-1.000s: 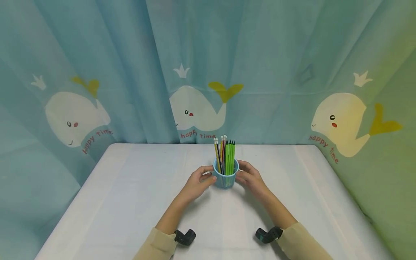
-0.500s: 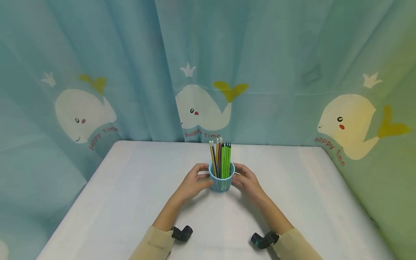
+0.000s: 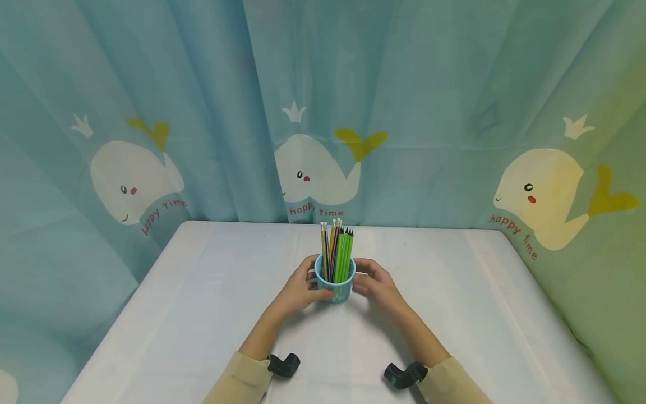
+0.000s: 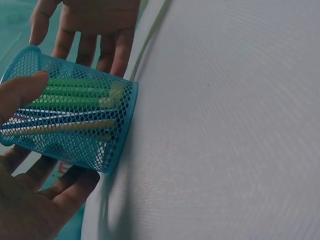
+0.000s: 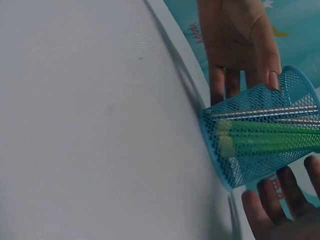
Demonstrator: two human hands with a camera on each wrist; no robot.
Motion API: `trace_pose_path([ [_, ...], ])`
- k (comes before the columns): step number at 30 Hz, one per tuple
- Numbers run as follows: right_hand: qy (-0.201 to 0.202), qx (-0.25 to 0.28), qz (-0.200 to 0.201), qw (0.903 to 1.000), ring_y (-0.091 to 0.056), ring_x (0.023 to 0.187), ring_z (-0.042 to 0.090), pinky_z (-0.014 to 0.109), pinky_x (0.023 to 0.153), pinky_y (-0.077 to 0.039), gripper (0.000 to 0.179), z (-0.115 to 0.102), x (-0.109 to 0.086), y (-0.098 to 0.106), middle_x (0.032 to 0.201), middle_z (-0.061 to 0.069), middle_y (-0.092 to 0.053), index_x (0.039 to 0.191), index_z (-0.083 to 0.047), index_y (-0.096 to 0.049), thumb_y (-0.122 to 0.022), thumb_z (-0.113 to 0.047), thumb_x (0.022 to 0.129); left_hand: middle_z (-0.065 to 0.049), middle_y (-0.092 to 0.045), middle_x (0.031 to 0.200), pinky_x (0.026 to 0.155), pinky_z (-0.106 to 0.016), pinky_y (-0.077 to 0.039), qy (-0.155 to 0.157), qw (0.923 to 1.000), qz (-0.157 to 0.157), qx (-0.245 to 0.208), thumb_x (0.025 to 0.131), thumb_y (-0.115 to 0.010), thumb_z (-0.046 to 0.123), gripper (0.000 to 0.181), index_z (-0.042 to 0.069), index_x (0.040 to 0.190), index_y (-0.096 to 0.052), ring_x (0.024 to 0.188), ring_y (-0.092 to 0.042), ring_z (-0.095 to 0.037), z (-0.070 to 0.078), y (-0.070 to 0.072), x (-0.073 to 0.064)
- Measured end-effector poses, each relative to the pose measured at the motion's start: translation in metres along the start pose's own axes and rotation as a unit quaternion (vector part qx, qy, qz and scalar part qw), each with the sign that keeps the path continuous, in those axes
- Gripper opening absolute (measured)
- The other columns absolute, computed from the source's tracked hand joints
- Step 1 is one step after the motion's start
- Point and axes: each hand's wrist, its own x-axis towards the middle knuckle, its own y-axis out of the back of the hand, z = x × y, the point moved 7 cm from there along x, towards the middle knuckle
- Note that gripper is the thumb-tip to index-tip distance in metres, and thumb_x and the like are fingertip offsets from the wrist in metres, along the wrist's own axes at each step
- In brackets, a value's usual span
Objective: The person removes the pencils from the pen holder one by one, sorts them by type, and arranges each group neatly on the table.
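A light-blue mesh pencil cup stands upright at the table's middle, between both hands. Green pencils with dark tips up fill its right side. Thinner striped pencils, pale ends up, lean at its left. My left hand holds the cup from the left, thumb across its near side and fingers behind. On the other side, my right hand lies close, fingers extended; the right wrist view shows a small gap between those fingers and the mesh. Whether the base touches the table is hard to tell.
A white-covered table spreads around the cup. Behind it hangs a blue-green curtain printed with whales. Black wrist devices sit at both sleeve cuffs.
The pencil cup has moved left and a little nearer, with both hands travelling along. The left thumb now lies further across its near side. The head view has shifted slightly.
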Motion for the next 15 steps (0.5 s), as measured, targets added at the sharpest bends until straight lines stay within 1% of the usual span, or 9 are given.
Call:
trace_pose_path([
  [3, 0.013, -0.04, 0.021, 0.9989, -0.06, 0.114, 0.019, 0.04, 0.097, -0.055, 0.043, -0.004, 0.005, 0.002, 0.134, 0.02, -0.056, 0.135, -0.001, -0.053, -0.061, -0.02, 0.097, -0.021, -0.046, 0.147, 0.106, -0.052, -0.047, -0.003, 1.0, 0.002, -0.006, 0.077, -0.083, 0.003, 0.083, 0.007, 0.148, -0.038, 0.131, -0.051, -0.044, 0.0, 0.001, 0.0],
  [7, 0.02, -0.074, 0.045, 0.9961, -0.062, 0.112, 0.025, 0.04, 0.094, -0.057, 0.038, -0.008, 0.014, 0.003, 0.128, 0.017, -0.061, 0.129, -0.003, -0.058, -0.062, -0.024, 0.098, -0.021, -0.048, 0.146, 0.105, -0.052, -0.048, -0.002, 0.9999, 0.008, -0.009, 0.077, -0.083, 0.003, 0.082, 0.007, 0.147, -0.04, 0.13, -0.052, -0.044, 0.0, 0.001, 0.0],
  [10, 0.016, -0.088, 0.066, 0.9938, -0.064, 0.11, 0.024, 0.037, 0.091, -0.057, 0.034, -0.007, 0.019, 0.004, 0.123, 0.015, -0.064, 0.124, -0.004, -0.062, -0.064, -0.025, 0.097, -0.021, -0.048, 0.145, 0.105, -0.051, -0.049, 0.001, 0.9999, 0.011, -0.014, 0.076, -0.084, 0.003, 0.082, 0.006, 0.146, -0.041, 0.129, -0.052, -0.044, -0.002, 0.001, -0.001],
  [12, 0.019, -0.098, 0.08, 0.9917, -0.064, 0.108, 0.023, 0.035, 0.089, -0.058, 0.032, -0.008, 0.021, 0.004, 0.12, 0.014, -0.066, 0.12, -0.003, -0.063, -0.066, -0.024, 0.096, -0.021, -0.049, 0.144, 0.104, -0.05, -0.05, 0.004, 0.9998, 0.012, -0.017, 0.076, -0.084, 0.003, 0.082, 0.006, 0.146, -0.041, 0.129, -0.052, -0.044, -0.004, 0.001, -0.001],
  [15, 0.032, -0.104, 0.094, 0.9896, -0.065, 0.106, 0.021, 0.032, 0.088, -0.056, 0.029, -0.011, 0.023, 0.004, 0.117, 0.014, -0.068, 0.117, -0.003, -0.065, -0.068, -0.022, 0.095, -0.022, -0.049, 0.144, 0.102, -0.048, -0.052, 0.008, 0.9997, 0.012, -0.022, 0.076, -0.084, 0.003, 0.081, 0.005, 0.145, -0.042, 0.129, -0.053, -0.043, -0.005, 0.001, -0.001],
])
